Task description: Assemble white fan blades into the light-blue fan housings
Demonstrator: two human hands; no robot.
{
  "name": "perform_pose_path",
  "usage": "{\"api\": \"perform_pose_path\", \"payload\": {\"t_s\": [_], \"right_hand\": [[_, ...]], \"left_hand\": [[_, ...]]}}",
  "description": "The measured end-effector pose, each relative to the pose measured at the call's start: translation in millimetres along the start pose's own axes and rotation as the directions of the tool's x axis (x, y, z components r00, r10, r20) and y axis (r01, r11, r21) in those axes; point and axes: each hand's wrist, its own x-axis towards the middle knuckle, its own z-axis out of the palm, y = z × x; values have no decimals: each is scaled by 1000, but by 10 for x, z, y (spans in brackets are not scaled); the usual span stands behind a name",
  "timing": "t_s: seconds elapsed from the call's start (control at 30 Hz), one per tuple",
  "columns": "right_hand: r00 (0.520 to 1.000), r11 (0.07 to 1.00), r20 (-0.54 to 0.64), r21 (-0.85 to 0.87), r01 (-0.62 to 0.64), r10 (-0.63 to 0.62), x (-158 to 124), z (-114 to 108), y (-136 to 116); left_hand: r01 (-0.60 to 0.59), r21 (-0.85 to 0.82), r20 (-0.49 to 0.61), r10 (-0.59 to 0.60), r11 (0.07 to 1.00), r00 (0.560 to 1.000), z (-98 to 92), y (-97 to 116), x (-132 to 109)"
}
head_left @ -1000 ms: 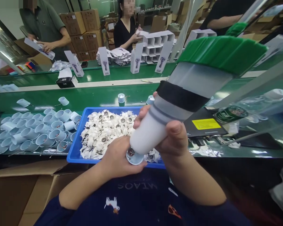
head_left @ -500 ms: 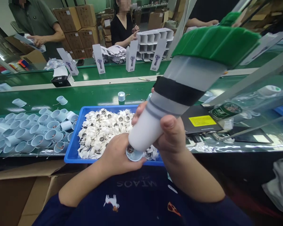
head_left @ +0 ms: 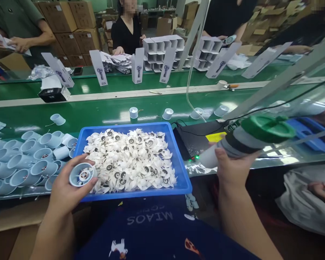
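Head view: the left grip (head_left: 67, 186) curls around a blue cup (head_left: 82, 174) above the tray's near-left corner; the right grip (head_left: 233, 168) clasps a green-capped tube (head_left: 241, 142), right of the blue tray (head_left: 135, 195).

factory: green conveyor line (head_left: 97, 115), stacked cartons (head_left: 70, 32), upright product boxes (head_left: 137, 65), workers (head_left: 126, 34) alongside

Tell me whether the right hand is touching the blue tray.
Apart. The head view shows the right hand gripping a green-capped tube, with a plain gap between the hand and the right rim of the blue tray.
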Motion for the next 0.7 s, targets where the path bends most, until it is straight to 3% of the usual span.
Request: {"api": "perform_pose_path", "payload": {"t_s": [0.03, 0.07, 0.1, 0.13, 0.17, 0.2, 0.23, 0.3, 0.33, 0.5, 0.7], "right_hand": [[989, 972, -23, -190, 139, -146, -83, -22, 27], [958, 878, 43, -390, 278, -284, -168, -11, 32], [910, 736, 165, -543, 406, -380, -248, 33, 21], [852, 589, 348, -618, 522, -390, -315, 106, 2], [781, 493, 544, -612, 619, -305, -362, 205, -17], [697, 460, 691, -565, 685, -191, -385, 322, -31], [584, 430, 811, -512, 743, -43, -384, 447, -38], [440, 400, 886, -461, 793, 150, -328, 682, -29], [405, 382, 890, -456, 804, 210, -287, 776, -18], [366, 342, 869, -473, 812, 333, -179, 958, 20], [420, 341, 829, -541, 769, 369, -264, 983, 67]], "left_hand": [[4, -22, -31, -5, 1000, 1000, -14, -6, -15], [1, -45, -42, -3, 999, 999, -6, 6, -21], [-5, -65, -35, 2, 998, 999, 19, 31, -19], [-18, -83, -17, 16, 996, 1000, 55, 61, -12], [-33, -97, 8, 34, 995, 999, 97, 94, -3], [-49, -106, 38, 54, 993, 998, 140, 126, 5], [-62, -110, 67, 69, 992, 995, 178, 155, 10], [-74, -116, 108, 87, 991, 990, 232, 201, 4], [-67, -119, 121, 82, 991, 989, 246, 219, -8], [68, -157, 104, -52, 985, 993, 237, 240, -87], [45, -224, 52, -35, 973, 998, 250, 143, -101]]}}
